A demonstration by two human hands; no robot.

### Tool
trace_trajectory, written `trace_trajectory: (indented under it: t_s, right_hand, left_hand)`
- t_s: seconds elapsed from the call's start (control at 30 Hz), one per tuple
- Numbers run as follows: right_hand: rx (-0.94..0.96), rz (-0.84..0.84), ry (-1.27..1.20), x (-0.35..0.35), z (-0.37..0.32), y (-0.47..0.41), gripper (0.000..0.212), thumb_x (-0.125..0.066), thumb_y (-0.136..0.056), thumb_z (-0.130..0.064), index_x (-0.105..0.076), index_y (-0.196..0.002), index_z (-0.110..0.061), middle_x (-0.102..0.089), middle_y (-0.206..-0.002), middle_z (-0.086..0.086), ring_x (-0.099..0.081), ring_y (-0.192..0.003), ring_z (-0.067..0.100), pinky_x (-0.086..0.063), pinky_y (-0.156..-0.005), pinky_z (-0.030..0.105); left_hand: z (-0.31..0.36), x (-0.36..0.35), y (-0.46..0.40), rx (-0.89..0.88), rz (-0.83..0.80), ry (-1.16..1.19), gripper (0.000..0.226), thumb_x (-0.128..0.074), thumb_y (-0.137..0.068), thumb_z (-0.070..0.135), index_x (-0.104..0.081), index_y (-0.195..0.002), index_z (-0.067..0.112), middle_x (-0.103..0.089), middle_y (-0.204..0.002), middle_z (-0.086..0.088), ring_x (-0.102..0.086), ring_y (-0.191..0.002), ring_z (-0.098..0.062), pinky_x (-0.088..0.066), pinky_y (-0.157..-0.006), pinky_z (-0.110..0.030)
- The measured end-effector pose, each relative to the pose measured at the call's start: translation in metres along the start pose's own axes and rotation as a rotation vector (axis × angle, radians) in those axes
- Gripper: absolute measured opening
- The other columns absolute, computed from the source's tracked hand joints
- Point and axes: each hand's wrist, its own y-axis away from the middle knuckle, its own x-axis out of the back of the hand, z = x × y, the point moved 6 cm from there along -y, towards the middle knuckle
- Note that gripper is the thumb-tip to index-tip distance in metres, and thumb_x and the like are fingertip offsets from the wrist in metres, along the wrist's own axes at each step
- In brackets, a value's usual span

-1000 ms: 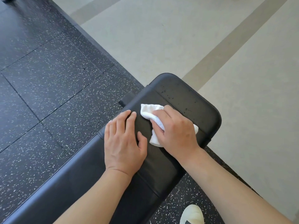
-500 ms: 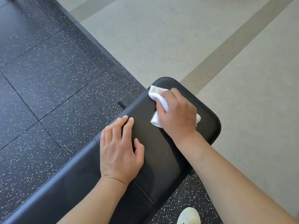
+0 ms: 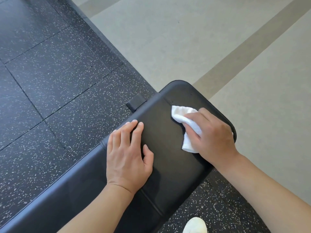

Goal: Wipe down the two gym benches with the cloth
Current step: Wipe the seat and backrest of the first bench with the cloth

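A black padded gym bench (image 3: 170,165) runs from the lower left to its rounded end at the centre right. My right hand (image 3: 212,137) grips a crumpled white cloth (image 3: 183,118) and presses it on the pad near the bench's far end. My left hand (image 3: 127,153) lies flat on the pad at its left edge, fingers straight and pointing away from me. Only one bench is in view.
Black speckled rubber floor tiles (image 3: 58,84) cover the left side. Pale smooth flooring with a darker stripe (image 3: 235,56) lies beyond the bench's end. A black bracket (image 3: 136,102) sticks out from under the pad. A white shoe tip (image 3: 195,226) shows at the bottom.
My right hand has slid the cloth from the bench's far left corner back towards the right side of the pad. My left hand stays planted in the same place.
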Motion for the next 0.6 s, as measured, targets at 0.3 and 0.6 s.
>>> trace_trajectory:
  t_s: [0.3, 0.6]
  right_hand:
    - [-0.054, -0.006, -0.004, -0.005, 0.016, -0.016, 0.013, -0.058, -0.091, -0.031, -0.069, -0.096, -0.026, -0.051, -0.082, -0.005, -0.052, -0.065, 0.019, -0.034, -0.049, 0.03]
    - [-0.132, 0.04, -0.031, -0.045, -0.013, -0.114, 0.016, -0.06, -0.093, -0.033, -0.066, -0.096, -0.018, -0.062, -0.091, -0.001, -0.061, -0.073, 0.028, -0.046, -0.055, 0.036]
  left_hand:
    - [0.0, -0.001, 0.0, 0.0, -0.002, -0.013, 0.059, -0.055, -0.088, 0.029, -0.058, -0.143, 0.009, -0.054, -0.144, -0.01, -0.049, -0.131, -0.036, -0.041, -0.114, -0.057]
    - [0.001, -0.001, -0.001, -0.005, 0.015, -0.015, 0.058, -0.053, -0.088, 0.029, -0.059, -0.142, 0.008, -0.055, -0.143, -0.01, -0.051, -0.132, -0.037, -0.041, -0.115, -0.055]
